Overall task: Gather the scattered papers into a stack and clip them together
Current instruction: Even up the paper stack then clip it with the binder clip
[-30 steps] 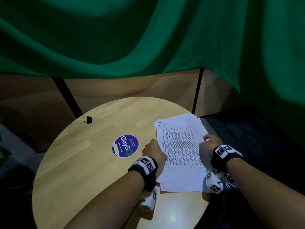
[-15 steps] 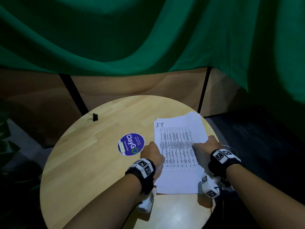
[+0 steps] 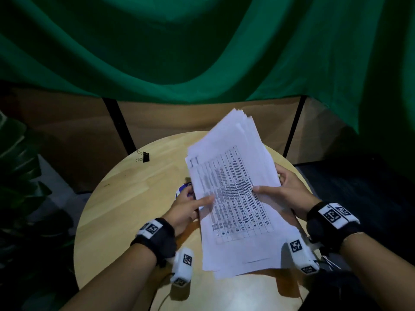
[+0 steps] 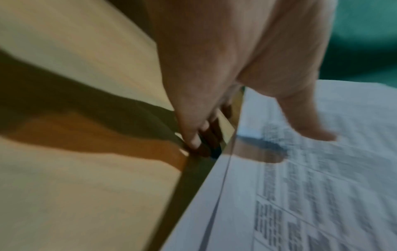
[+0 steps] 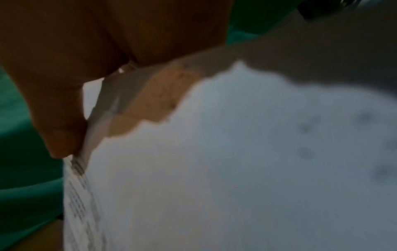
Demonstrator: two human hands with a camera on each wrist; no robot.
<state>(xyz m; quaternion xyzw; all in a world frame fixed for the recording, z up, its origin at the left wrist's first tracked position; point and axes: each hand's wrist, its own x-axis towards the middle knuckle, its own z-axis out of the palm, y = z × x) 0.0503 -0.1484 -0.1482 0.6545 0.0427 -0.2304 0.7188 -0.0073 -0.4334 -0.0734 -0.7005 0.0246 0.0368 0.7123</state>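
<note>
Paper stack [image 3: 233, 198]: now lifted off round table [image 3: 125, 212], tilted; pinched by left hand [image 3: 184, 209] and right hand [image 3: 289, 191]. Binder clip [image 3: 143, 156]: unmoved at far-left edge.

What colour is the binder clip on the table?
Black, with silver wire handles; the binder clip shows best in the head view.

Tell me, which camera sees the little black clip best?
The head camera. Only there does the black clip show, lying alone on the round table, far from both hands. Both wrist cameras see only blurry fingers and paper, no clip.
</note>
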